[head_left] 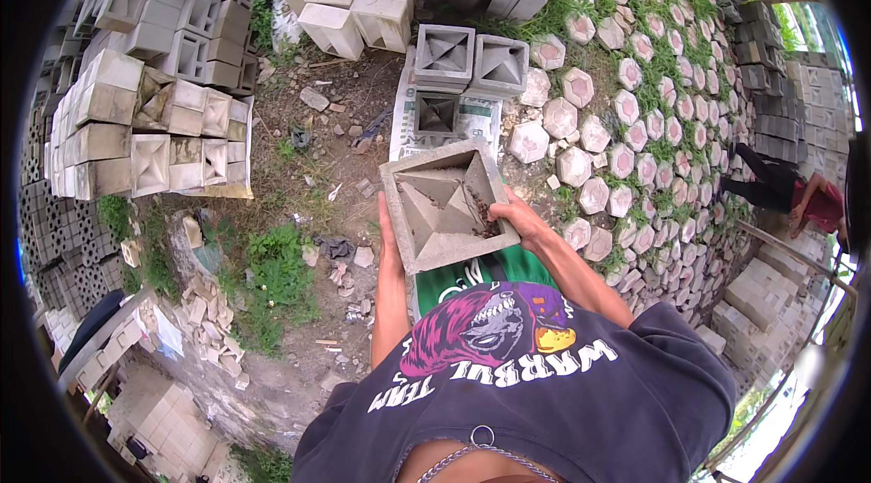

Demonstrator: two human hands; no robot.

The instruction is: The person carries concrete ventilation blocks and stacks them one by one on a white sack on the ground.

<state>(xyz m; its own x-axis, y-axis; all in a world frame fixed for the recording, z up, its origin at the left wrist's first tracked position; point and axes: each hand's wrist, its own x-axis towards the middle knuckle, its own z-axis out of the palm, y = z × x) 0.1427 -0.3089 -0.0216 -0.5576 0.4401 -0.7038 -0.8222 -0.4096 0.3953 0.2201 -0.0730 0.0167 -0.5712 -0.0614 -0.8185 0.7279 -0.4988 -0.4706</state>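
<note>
Between my two hands is a square grey concrete vent block, its hollow face turned up and slightly tilted. Inside it are sloping triangular faces, with dark crumbs of debris in the right corner. My left hand lies along the block's left side, its fingertips partly hidden. On the right edge, my right hand grips with the thumb over the rim. Just beyond, three similar blocks stand together: a larger block, another block to its right and a smaller block nearer, on a printed white sack.
Stacked pale blocks rise at the back, and another stack stands left. Hexagonal pavers cover the grassy ground to the right. Rubble and weeds lie at left. Another person is at the far right.
</note>
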